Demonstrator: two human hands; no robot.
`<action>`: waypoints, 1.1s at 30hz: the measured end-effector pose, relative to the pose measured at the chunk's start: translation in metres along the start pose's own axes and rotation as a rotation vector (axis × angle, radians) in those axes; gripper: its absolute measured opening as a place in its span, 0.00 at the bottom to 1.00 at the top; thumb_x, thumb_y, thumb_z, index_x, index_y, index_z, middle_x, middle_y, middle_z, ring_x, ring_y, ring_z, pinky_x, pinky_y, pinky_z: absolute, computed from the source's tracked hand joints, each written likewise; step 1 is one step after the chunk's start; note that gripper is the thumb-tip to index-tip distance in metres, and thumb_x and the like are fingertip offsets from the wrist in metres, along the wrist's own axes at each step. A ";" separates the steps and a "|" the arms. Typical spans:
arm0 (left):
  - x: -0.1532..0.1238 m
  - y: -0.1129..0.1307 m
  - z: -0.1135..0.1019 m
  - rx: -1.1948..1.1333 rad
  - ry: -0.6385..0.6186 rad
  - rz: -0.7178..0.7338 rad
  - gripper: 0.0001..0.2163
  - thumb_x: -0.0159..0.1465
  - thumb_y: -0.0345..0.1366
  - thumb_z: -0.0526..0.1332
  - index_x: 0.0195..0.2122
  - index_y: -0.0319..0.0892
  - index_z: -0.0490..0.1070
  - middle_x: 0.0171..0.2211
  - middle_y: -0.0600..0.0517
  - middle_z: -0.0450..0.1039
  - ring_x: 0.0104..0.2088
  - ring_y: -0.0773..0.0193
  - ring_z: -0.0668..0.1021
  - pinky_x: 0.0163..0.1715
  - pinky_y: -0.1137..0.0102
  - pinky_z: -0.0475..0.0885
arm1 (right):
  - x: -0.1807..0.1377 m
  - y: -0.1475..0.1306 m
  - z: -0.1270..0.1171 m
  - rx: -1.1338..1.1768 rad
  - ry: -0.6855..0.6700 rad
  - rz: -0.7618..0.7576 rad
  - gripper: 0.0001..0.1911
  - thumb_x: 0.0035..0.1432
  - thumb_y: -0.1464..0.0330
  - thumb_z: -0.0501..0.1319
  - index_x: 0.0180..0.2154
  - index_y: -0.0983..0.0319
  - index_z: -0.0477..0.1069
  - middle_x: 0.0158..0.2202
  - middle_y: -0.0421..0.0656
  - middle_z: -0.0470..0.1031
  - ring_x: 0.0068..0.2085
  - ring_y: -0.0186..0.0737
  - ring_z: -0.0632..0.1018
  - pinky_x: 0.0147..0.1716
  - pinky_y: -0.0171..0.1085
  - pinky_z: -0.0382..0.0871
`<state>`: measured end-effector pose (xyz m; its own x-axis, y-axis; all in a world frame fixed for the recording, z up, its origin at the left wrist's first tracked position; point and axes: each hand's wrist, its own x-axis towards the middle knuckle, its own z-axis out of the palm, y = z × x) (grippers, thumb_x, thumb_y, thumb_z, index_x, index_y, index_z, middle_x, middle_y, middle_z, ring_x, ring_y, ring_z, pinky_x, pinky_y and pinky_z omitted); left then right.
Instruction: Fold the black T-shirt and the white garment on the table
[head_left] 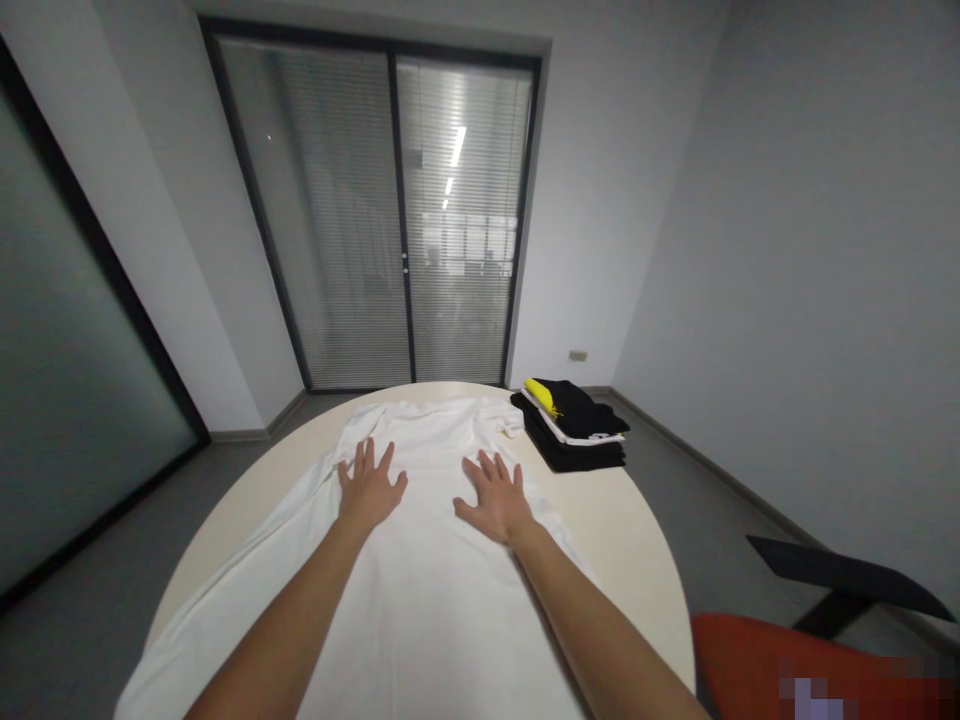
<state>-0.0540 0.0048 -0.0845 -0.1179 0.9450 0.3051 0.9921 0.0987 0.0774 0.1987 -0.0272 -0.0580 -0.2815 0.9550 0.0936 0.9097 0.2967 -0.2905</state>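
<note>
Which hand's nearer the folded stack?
The right hand; the left hand is farther from the folded stack, across the white cloth.

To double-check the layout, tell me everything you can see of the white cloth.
The white cloth is plain, soft-looking fabric spread over the round table, mostly smooth in the middle, creased at the far end and bunched at far right near the folded clothes. Long creases run down its left side. The left hand and right hand lie on it, palms down, fingers spread. Its near end runs out of the picture.
</note>
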 end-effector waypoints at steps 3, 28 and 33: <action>-0.013 0.002 -0.005 0.013 -0.018 0.073 0.30 0.69 0.47 0.51 0.71 0.46 0.52 0.73 0.40 0.42 0.72 0.46 0.47 0.66 0.45 0.47 | -0.013 -0.003 0.001 -0.038 0.000 0.006 0.43 0.61 0.44 0.53 0.71 0.53 0.48 0.74 0.47 0.42 0.72 0.61 0.41 0.65 0.63 0.27; -0.002 0.007 -0.008 -0.023 -0.179 0.068 0.32 0.69 0.52 0.49 0.72 0.48 0.50 0.72 0.45 0.47 0.70 0.36 0.51 0.64 0.40 0.45 | -0.020 -0.022 -0.046 -0.131 -0.205 -0.186 0.44 0.46 0.35 0.62 0.54 0.60 0.71 0.61 0.58 0.66 0.68 0.66 0.56 0.64 0.64 0.39; 0.012 -0.005 0.006 -0.072 -0.169 -0.010 0.32 0.69 0.55 0.46 0.70 0.48 0.55 0.72 0.47 0.48 0.70 0.37 0.50 0.65 0.41 0.43 | 0.017 -0.021 -0.034 -0.075 -0.069 -0.126 0.24 0.69 0.52 0.48 0.44 0.61 0.75 0.49 0.52 0.75 0.51 0.50 0.75 0.57 0.51 0.58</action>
<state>-0.0601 0.0174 -0.0870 -0.1126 0.9837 0.1403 0.9845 0.0913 0.1496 0.1851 -0.0171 -0.0181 -0.4131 0.9088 0.0580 0.8852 0.4157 -0.2087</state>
